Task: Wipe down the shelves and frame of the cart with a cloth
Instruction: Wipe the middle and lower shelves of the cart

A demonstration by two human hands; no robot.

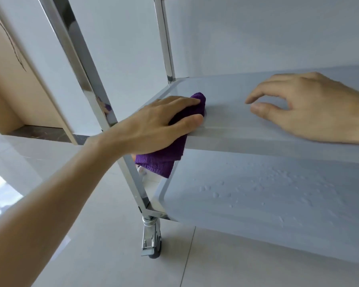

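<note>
- Cart (257,146): grey shelves on a chrome frame, standing on a pale tiled floor (112,235). Middle shelf (226,112) taken as the landmark.
- Cloth (174,146): purple, folded. Its upper part lies on the left front corner of the middle shelf; the rest hangs over the front edge, just beside the front post (87,83).
- Left hand (155,125): on top of the cloth at that corner. Fingers and thumb curl round the cloth and grip it, pressing it against the shelf surface and edge. Forearm reaches in from lower left, crossing in front of the front post.
- Right hand (311,106): on the middle shelf, right of the cloth and apart from it. Fingers loosely bent and spread, holding nothing; fingertips at or near the shelf surface, contact cannot be told. Heel of the hand over the shelf's front edge.
- Lower shelf (267,204): under the middle shelf; scattered water droplets on its surface.
- Rear post (164,38): rises from the back left corner of the middle shelf.
- Caster (151,239): metal bracket with grey wheel, under the front post, on the floor.
- Wall (257,34): pale, behind the middle shelf.
</note>
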